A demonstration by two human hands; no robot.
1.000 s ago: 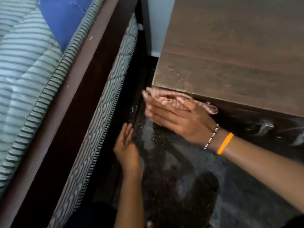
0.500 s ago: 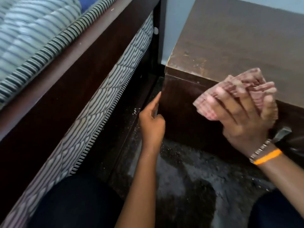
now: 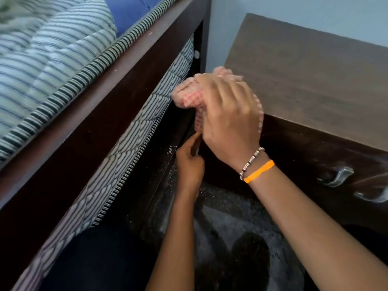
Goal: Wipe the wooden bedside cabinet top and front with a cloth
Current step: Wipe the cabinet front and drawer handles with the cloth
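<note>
The wooden bedside cabinet (image 3: 310, 80) fills the right side, its brown top toward me and its darker front below. My right hand (image 3: 226, 116) holds a pink checked cloth (image 3: 189, 95) bunched against the cabinet's near left top corner. The cloth hangs partly over the corner edge and blurs with motion. My left hand (image 3: 189, 162) sits lower, fingers curled against the cabinet's left front edge near the floor gap. Two metal handles (image 3: 338, 177) show on the cabinet front at right.
A bed with a dark wooden frame (image 3: 117, 80) and striped mattresses (image 3: 42, 66) runs along the left, leaving a narrow gap to the cabinet. The dark speckled floor (image 3: 231, 227) lies below with pale crumbs on it. A pale blue wall (image 3: 315, 11) stands behind.
My right hand has carried the cloth left from the cabinet's front edge to its left top corner. My left hand stays at the cabinet's left front edge.
</note>
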